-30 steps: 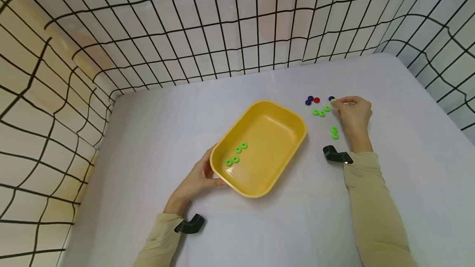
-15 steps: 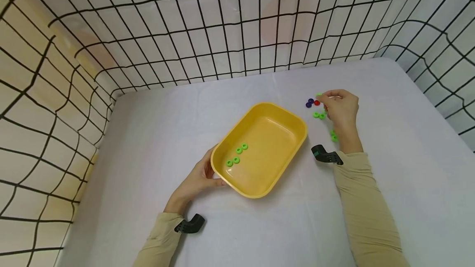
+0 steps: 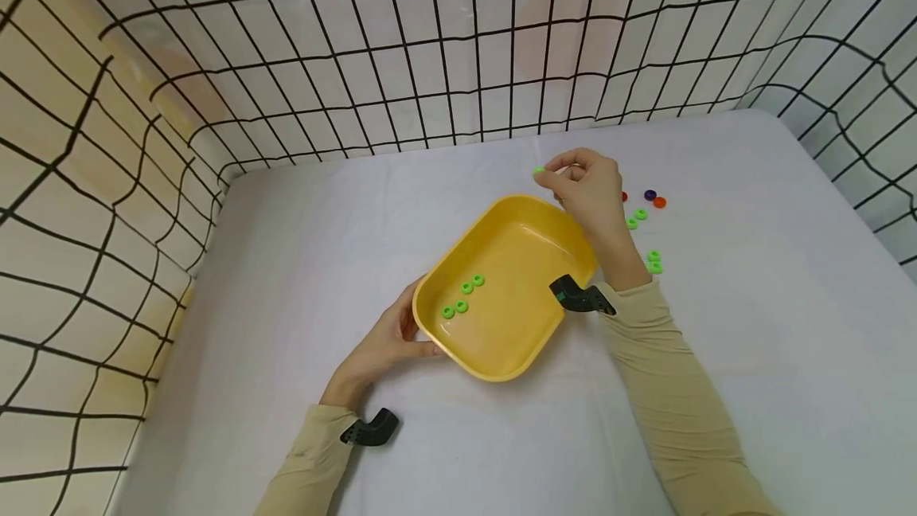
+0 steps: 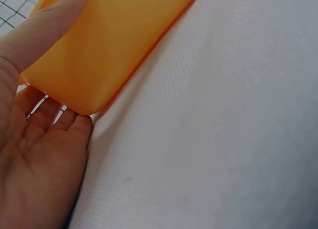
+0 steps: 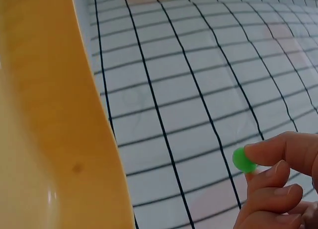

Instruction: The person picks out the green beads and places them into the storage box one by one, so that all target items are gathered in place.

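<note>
My left hand [image 3: 387, 345] grips the near left corner of a yellow plastic tub [image 3: 512, 309]. In the left wrist view the thumb [image 4: 42, 33] lies against the tub's outer wall, with the fingers [image 4: 54, 112] at its lower corner. My right hand [image 3: 591, 189] pinches a small round green bead [image 3: 539, 170] between thumb and forefinger, just beyond the tub's far rim. The right wrist view shows this bead [image 5: 243, 160] at the fingertips, right of the tub wall [image 5: 94, 154]. Several green ring-like beads [image 3: 462, 306] lie inside the tub's left end.
Right of the tub, more green beads [image 3: 653, 256] lie on the white-covered table [image 3: 774, 325], near a purple bead [image 3: 649, 195] and an orange one [image 3: 660, 202]. A red bead [image 3: 624, 197] is partly hidden by my right hand. Black wire mesh [image 3: 458, 62] fences the table's back and sides.
My right hand has carried the green bead leftward from the bead group to the tub's far rim. An orange bead has come into view. The left hand and tub have stayed in place.
</note>
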Demonstrator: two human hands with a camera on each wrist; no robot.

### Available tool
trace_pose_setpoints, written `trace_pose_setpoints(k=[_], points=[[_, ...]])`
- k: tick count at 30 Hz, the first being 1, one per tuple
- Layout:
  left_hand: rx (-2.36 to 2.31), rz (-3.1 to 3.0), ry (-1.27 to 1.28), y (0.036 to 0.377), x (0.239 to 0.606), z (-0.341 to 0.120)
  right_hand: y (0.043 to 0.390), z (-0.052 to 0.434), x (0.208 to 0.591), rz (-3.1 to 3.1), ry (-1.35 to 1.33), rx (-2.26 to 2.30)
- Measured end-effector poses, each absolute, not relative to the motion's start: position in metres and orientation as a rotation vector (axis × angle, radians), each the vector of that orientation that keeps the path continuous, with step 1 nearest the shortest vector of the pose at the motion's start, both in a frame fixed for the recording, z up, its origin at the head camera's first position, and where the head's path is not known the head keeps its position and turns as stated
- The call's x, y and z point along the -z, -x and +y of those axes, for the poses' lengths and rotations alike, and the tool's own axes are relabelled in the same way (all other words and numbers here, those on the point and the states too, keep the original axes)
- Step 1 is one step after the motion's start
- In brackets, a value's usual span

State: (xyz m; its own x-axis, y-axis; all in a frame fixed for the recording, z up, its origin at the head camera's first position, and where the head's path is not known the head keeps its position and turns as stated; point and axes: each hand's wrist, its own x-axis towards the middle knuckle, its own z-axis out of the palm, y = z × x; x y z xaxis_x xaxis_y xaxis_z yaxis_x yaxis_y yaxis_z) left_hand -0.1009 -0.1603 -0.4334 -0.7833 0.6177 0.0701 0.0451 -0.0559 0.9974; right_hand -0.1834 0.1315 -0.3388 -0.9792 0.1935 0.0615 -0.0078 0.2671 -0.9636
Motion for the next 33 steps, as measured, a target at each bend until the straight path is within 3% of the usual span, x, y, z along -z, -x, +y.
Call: trace_pose_setpoints(k=[21,33], points=[[-1.849,1.881,-0.673,0.108,0.452,-0.163,0.184,0.08,0.357,-3.108,-0.465,-1.421],[-1.863,1.868,-0.685,0.107,0.452,-0.163,0.187,0.066,0.369,-3.258,-0.568,-1.23]])
